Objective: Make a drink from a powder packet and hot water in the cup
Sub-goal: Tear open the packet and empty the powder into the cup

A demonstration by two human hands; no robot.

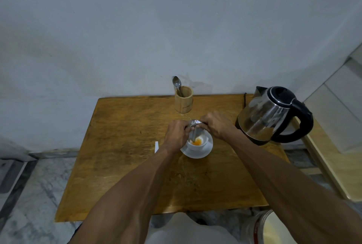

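packet tipped, mouth down over cup | both hands pinch it: left, right | kettle nearer right hand

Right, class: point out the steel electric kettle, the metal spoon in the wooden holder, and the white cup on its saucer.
Steel electric kettle (264, 118), head view, on its shiny side wall.
Metal spoon (176, 82), head view, on its bowl above the wooden holder (184, 100).
White cup (203, 138), head view, on its right rim.
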